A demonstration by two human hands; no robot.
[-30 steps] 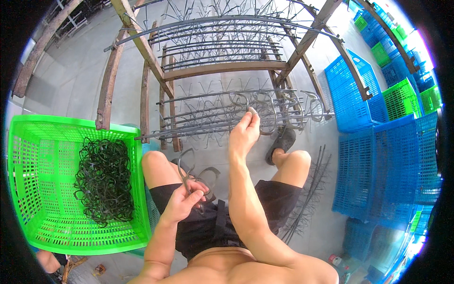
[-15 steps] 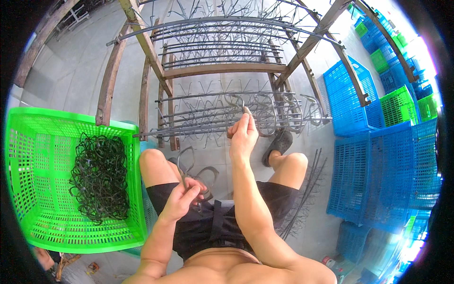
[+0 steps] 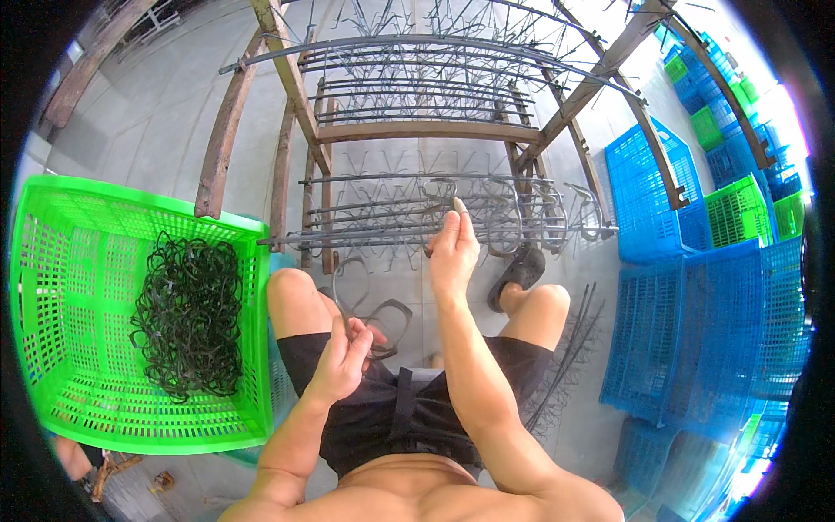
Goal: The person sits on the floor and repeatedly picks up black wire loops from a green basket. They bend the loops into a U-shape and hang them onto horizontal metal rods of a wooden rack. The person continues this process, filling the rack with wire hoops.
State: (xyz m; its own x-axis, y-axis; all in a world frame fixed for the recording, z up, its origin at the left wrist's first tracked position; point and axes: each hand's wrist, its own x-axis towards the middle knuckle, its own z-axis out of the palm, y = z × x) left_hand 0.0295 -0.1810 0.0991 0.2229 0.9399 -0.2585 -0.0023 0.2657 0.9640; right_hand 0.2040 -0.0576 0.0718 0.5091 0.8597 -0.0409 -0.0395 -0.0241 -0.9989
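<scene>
My left hand [image 3: 345,355] is closed around a few thin, dark, curved loop pieces [image 3: 393,311] above my lap; some of the loops fan out past its fingers. Farther forward, my right hand [image 3: 454,248] has its fingers pinched together at the front rods of a hooked rack, with a pale wrap on one fingertip. Just beyond those fingertips is another loop piece [image 3: 441,186]; what the pinch holds is too small to make out. Several similar loops [image 3: 550,217] hang on the hooked rod [image 3: 383,237] to the right of this hand.
A green basket [image 3: 248,435] with a pile of black loops [image 3: 187,322] stands at my left. The wooden rack frame [image 3: 426,131] rises ahead, carrying rows of hooked rods. Blue crates [image 3: 678,331] are stacked at my right, and loose hooked rods [image 3: 570,348] lie near my right leg.
The whole view has shifted slightly to the right. The loops in my left hand have turned and spread more toward the right. My right hand stays by the rods, its fingers still pinched.
</scene>
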